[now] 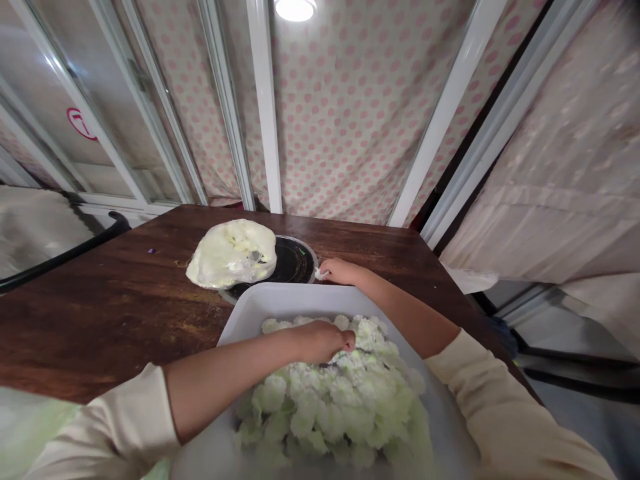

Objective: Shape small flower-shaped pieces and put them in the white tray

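A white tray (250, 313) in front of me holds a heap of pale green-white cauliflower florets (330, 400). My left hand (325, 341) reaches into the heap, fingers curled down among the florets. My right hand (337, 271) rests beyond the tray's far rim, pinching a small white piece (321, 274) beside a round black plate (293, 263). A clear plastic bag of pale cauliflower (233, 253) lies on that plate's left part.
Everything stands on a dark wooden table (100, 307). A black curved bar (60, 257) crosses its left edge. Behind are a dotted curtain (345, 113), white window frames and a pale cloth at right. The table's right edge drops off near the tray.
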`<state>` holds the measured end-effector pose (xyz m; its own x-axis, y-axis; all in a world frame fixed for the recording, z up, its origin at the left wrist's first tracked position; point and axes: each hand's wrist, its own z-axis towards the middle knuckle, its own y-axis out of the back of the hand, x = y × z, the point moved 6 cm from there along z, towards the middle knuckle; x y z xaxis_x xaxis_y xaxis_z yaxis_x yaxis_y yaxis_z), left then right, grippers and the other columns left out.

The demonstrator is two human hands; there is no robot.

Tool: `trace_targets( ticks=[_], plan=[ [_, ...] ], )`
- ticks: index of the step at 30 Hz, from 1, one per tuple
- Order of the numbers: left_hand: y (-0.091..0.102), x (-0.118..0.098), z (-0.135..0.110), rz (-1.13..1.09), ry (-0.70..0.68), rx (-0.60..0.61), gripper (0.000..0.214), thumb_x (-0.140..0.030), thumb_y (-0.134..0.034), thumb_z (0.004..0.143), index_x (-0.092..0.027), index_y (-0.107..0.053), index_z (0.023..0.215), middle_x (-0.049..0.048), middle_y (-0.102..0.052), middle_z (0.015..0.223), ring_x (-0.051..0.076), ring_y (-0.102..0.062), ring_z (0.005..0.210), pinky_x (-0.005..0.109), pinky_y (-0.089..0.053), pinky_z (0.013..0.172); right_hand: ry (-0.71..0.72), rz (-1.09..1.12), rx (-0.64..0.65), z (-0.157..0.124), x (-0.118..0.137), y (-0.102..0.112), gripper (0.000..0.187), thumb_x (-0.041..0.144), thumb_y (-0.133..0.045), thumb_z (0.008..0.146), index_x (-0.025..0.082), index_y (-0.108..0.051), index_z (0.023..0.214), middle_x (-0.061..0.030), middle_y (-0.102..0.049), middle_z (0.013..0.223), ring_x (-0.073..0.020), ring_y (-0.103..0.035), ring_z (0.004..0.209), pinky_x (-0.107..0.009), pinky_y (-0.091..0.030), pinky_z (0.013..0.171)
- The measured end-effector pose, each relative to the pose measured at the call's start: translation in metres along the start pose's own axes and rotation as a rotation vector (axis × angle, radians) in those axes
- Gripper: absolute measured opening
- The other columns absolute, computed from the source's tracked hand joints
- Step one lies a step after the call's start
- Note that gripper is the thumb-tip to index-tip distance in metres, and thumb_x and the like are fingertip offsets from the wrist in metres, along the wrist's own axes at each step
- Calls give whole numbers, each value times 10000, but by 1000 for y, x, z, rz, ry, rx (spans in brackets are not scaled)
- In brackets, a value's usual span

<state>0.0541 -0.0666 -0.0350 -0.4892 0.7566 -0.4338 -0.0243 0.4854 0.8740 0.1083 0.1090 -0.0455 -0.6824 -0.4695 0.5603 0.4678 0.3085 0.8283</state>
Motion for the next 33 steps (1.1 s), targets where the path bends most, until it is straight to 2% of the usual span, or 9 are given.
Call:
trace_targets(
  ticks=[3, 7, 12, 15, 19, 21, 25, 28, 33],
  plan=[
    [4, 3, 0, -8, 18, -9, 276, -219, -441, 845, -206, -589, 1077, 56, -665, 900, 190, -598, 782, 259, -386, 648, -30, -8, -125, 0, 0, 14, 188, 209, -546, 782, 155, -724, 754, -79, -703, 866, -202, -616, 843, -273, -424, 763],
    [27, 11, -5, -65, 48, -86, 276, -393, -494, 841, -230, -616, 1028, 29, -660, 861, 174, -589, 770, 242, -389, 664, -80, 114, -340, -5, 0, 35, 210, 266, -543, 776, 148, -714, 743, -65, -697, 802, -193, -605, 765, -277, -424, 725],
    [53, 28, -11, -148, 93, -229, 297, -410, -495, 838, -190, -649, 965, 23, -657, 802, 123, -556, 685, 214, -382, 658, 8, 747, -382, -19, 16, 47, 333, 461, -537, 760, 155, -599, 646, -46, -606, 701, -150, -553, 675, -281, -441, 682],
    [58, 39, -11, -161, 147, -303, 291, -381, -475, 848, -172, -641, 963, 24, -641, 769, 121, -542, 664, 213, -373, 628, -16, 906, -257, -29, 24, 48, 447, 527, -427, 822, 179, -436, 543, -27, -500, 621, -131, -523, 614, -286, -449, 643],
    [58, 42, -10, -168, 177, -326, 275, -335, -432, 866, -157, -617, 963, 30, -634, 800, 126, -543, 691, 219, -382, 653, -129, 803, 47, -43, 25, 37, 601, 664, -292, 820, 182, -357, 466, -30, -442, 526, -134, -509, 554, -270, -430, 563],
    [57, 39, -10, -176, 144, -303, 272, -323, -418, 870, -151, -611, 954, 35, -643, 837, 128, -549, 709, 223, -387, 669, -122, 758, 291, -48, 27, 25, 637, 728, -359, 747, 169, -419, 447, -69, -505, 544, -146, -524, 560, -270, -431, 553],
    [52, 40, -12, -197, 168, -222, 283, -349, -437, 849, -153, -622, 936, 41, -665, 879, 141, -574, 738, 229, -397, 668, 47, 805, 743, -58, 42, 2, 635, 729, -611, 523, 94, -610, 537, -150, -621, 682, -189, -582, 623, -288, -467, 602],
    [44, 43, -15, -194, 271, -113, 354, -428, -438, 832, -155, -647, 917, 49, -675, 868, 156, -584, 737, 237, -403, 657, 91, 888, 854, -61, 52, -3, 657, 695, -648, 493, 59, -669, 655, -160, -656, 729, -186, -597, 599, -277, -481, 589],
    [39, 42, -16, -123, 261, -40, 390, -477, -432, 832, -172, -649, 940, 59, -676, 925, 179, -593, 801, 252, -399, 694, -46, 921, 895, -71, 62, -5, 620, 629, -482, 715, 39, -671, 747, -193, -678, 710, -234, -643, 633, -319, -503, 610]
  ],
)
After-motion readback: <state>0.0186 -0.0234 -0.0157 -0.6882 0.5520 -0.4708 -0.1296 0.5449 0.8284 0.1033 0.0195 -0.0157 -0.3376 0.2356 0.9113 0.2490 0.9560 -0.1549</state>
